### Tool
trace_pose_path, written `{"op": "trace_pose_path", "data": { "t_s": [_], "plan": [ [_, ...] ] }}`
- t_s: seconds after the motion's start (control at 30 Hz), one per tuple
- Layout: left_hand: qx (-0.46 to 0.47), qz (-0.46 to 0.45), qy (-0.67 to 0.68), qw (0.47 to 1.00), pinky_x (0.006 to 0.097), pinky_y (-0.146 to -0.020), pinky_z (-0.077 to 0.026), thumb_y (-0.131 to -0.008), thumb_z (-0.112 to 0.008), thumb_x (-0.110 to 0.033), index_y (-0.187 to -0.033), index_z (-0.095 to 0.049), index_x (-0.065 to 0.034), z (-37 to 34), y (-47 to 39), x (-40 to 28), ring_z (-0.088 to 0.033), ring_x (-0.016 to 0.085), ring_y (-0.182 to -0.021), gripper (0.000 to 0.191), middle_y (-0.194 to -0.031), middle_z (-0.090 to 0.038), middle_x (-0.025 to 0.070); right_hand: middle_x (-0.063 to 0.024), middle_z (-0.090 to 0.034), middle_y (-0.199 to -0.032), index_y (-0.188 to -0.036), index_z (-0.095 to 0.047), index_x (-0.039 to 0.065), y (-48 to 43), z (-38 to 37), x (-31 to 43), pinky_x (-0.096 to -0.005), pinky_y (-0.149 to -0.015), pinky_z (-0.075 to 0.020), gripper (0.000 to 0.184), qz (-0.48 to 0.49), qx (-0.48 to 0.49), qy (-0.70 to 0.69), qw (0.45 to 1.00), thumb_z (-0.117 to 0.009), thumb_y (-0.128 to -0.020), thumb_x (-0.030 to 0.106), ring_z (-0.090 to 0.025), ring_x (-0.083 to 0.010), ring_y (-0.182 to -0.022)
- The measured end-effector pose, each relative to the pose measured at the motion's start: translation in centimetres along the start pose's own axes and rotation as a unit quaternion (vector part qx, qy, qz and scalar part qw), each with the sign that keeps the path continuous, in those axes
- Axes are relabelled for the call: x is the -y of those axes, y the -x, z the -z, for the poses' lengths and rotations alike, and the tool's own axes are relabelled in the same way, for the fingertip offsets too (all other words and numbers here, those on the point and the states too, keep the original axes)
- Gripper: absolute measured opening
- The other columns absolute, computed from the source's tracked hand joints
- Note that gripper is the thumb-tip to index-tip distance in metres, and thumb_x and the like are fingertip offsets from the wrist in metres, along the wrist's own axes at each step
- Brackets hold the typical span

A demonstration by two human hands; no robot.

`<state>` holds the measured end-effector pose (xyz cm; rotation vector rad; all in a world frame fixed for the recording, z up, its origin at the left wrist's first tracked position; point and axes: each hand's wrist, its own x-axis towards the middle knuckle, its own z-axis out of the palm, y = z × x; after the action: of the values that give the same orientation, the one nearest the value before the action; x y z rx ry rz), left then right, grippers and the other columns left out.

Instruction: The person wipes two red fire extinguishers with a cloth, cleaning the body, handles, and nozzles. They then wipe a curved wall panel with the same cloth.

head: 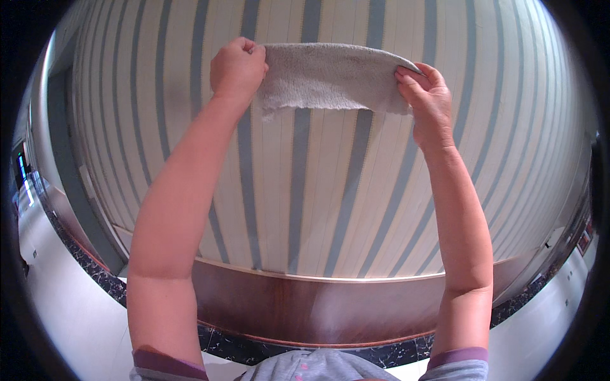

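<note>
A grey fuzzy cloth (333,76) is stretched between my two raised hands, in front of a striped wall (324,190). My left hand (239,69) is closed on the cloth's upper left corner. At the upper right corner, my right hand (426,97) pinches the cloth between thumb and fingers. The cloth's top edge sags down a little towards the right, and its lower edge is ragged and hangs free. Whether the cloth touches the wall, I cannot tell.
Below the striped part runs brown wood panelling (267,305) with a pale trim. A black marbled border (238,347) lies at its foot, beside a glossy pale floor (76,305). A grey door frame (81,181) stands at the left.
</note>
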<state>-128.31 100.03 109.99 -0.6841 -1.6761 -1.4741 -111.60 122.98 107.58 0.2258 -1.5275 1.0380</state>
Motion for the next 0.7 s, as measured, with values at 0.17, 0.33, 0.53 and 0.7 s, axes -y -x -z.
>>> {"op": "trace_pose_path", "data": {
  "t_s": [0.17, 0.33, 0.53, 0.7],
  "plan": [
    [-0.07, -0.019, -0.059, 0.996, 0.0396, -0.078, -0.052, -0.086, -0.058, -0.023, -0.092, -0.067, -0.0086, -2.6, -3.0, 0.1, -0.068, 0.028, -0.088, 0.018, -0.086, -0.072, 0.0077, -0.0172, -0.065, -0.115, -0.136, -0.036, 0.003, -0.5, -1.7, -1.3, -0.0352, -0.093, -0.0513, 0.059, 0.132, -0.026, 0.234, 0.963, -0.065, -0.085, 0.006, -0.062, -0.026, -0.11],
    [-0.147, -0.104, 0.003, 0.984, 0.0412, -0.081, -0.052, -0.085, -0.062, -0.018, -0.107, -0.057, -0.007, -3.9, -1.4, 1.1, -0.067, 0.031, -0.084, 0.024, -0.09, -0.069, 0.012, -0.0171, -0.058, -0.122, -0.131, -0.045, 0.012, -0.2, -2.5, -3.0, -0.0405, -0.093, -0.0496, 0.054, 0.254, -0.043, 0.395, 0.882, -0.068, -0.082, 0.009, -0.059, -0.0327, -0.109],
    [-0.14, -0.337, -0.057, 0.929, 0.0466, -0.098, -0.037, -0.08, -0.071, -0.018, -0.121, -0.044, -0.0088, -5.8, 2.5, 1.6, -0.049, 0.034, -0.11, 0.05, -0.113, -0.052, 0.0146, -0.0181, -0.048, -0.133, -0.13, -0.055, 0.016, -0.1, -3.2, -3.7, -0.044, -0.096, -0.0436, 0.05, 0.341, -0.054, 0.554, 0.758, -0.069, -0.084, 0.028, -0.048, -0.0353, -0.117],
    [-0.114, -0.313, -0.171, 0.927, 0.0557, -0.102, -0.027, -0.084, -0.069, -0.032, -0.137, -0.046, -0.0206, -7.7, 4.1, 1.3, -0.032, 0.041, -0.121, 0.058, -0.136, -0.03, 0.0189, -0.0213, -0.048, -0.134, -0.135, -0.053, 0.016, 0.4, -3.9, -3.3, -0.0442, -0.092, -0.0443, 0.058, 0.348, -0.055, 0.611, 0.709, -0.068, -0.083, 0.035, -0.05, -0.0348, -0.112]
  ]
}}
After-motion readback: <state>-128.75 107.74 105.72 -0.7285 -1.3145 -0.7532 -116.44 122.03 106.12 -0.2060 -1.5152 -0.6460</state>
